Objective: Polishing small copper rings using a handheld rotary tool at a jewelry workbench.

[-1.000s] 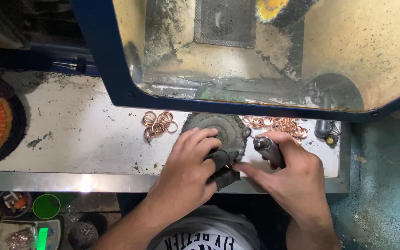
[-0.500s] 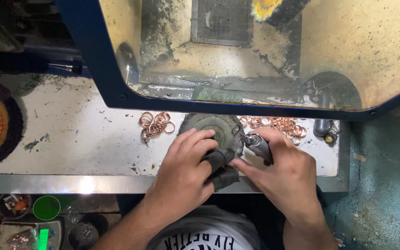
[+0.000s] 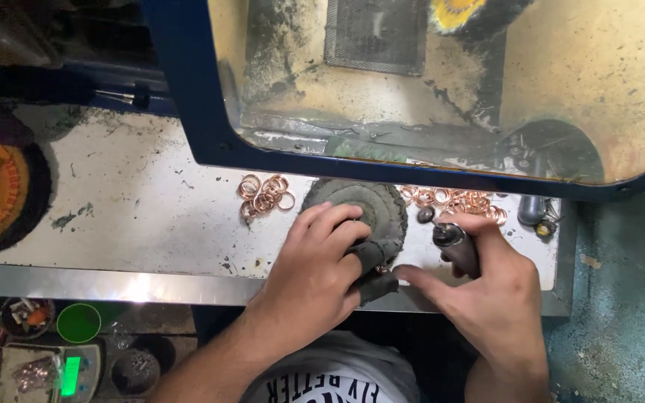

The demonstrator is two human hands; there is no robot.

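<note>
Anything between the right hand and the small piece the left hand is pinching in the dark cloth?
Nothing visible. The right hand, gripping a dark tool, already has its index fingertip at the cloth held by the left hand. The piece itself is mostly hidden.

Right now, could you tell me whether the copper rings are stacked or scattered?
Scattered: the rings lie loose and overlapping on the bench, in a flat pile.

One screen shows: a small scale [image 3: 50,373] sits below the worktop's [image 3: 151,216] front edge, near its left corner, with an upright, narrow display [image 3: 71,375] glowing bright green. A pile of copper-coloured bits lies on the scale just left of the display. No packages, labels or signs can be made out elsewhere.
</note>
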